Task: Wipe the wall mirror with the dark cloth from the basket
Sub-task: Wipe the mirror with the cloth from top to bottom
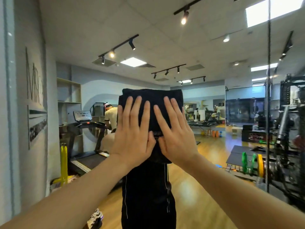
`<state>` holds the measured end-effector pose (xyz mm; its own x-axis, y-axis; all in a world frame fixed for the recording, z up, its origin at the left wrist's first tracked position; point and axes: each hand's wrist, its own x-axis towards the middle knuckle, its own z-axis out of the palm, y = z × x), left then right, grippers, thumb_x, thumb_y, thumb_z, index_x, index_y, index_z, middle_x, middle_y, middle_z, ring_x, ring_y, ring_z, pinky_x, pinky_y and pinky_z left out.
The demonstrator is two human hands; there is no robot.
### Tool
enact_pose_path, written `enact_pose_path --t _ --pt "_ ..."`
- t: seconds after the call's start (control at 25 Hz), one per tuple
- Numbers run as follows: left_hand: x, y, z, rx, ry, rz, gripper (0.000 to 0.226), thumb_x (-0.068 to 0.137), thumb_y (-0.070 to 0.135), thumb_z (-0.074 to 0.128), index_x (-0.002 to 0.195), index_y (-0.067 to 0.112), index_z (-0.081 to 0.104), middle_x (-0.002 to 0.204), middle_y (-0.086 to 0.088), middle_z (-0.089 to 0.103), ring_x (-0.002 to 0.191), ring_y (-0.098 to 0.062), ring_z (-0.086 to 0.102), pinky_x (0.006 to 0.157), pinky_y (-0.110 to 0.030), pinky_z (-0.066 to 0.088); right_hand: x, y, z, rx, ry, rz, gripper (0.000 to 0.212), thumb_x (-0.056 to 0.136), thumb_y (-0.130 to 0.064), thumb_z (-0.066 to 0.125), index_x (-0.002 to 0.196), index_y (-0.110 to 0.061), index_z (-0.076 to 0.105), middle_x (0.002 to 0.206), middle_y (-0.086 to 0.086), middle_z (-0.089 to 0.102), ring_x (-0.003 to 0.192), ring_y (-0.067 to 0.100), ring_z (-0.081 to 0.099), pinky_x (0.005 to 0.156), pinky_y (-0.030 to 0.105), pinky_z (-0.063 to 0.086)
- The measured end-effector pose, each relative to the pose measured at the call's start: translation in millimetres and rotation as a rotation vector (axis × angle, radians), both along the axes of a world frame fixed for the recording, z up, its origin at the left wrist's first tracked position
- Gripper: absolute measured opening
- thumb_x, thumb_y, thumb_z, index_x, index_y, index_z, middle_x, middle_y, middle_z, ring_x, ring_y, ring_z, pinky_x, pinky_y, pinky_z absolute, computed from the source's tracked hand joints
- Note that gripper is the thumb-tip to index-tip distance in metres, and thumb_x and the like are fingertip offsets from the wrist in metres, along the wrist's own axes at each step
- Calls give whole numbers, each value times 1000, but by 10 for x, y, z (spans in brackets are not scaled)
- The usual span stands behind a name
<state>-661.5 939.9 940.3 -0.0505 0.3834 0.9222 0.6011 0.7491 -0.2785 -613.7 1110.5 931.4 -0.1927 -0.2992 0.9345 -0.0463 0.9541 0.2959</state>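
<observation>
Two hands flat on the dark cloth [152, 103], left hand [132, 129] and right hand [175, 131] side by side, thumbs nearly meeting, fingers straight and spread, each grip apart, nothing clasped. Cloth folded, pressed against the wall mirror [214, 146] at about head height. Mirror reflects a treadmill [85, 138] at left, weight plates [252, 164] at right.

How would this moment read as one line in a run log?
step: wiping | left hand: flat on dark cloth | right hand: flat on it | cloth: pressed against wall mirror | basket: not visible
</observation>
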Motion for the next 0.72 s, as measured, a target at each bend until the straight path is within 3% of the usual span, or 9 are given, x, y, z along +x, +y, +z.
enact_pose_path --t 0.2,0.4,0.52,0.72 --pt "173 673 891 6 55 27 71 98 38 25 161 5 13 167 -23 12 156 -39 5 126 -58 10 172 553 834 -78 56 -16 63 103 -26 38 162 -9 26 170 23 18 159 40 11 125 64 23" --pt "9 214 1751 69 86 96 70 99 38 21 161 5 12 166 -22 14 156 -37 8 127 -55 10 -40 -10 1741 -110 84 12 66 99 -32 28 162 -11 30 169 23 21 159 41 12 129 58 6" --pt "-174 -293 1709 127 77 89 69 99 34 26 160 5 16 165 -22 17 155 -37 10 126 -56 15 -243 -508 1778 -72 119 62 64 100 -36 30 159 -12 37 166 22 28 157 41 17 128 62 12" --pt "-253 -725 820 151 15 86 69 97 31 34 157 -1 21 163 -25 17 154 -40 12 120 -63 26 -381 -829 941 19 48 95 62 103 -38 33 160 -13 34 170 19 21 160 35 8 129 58 9"
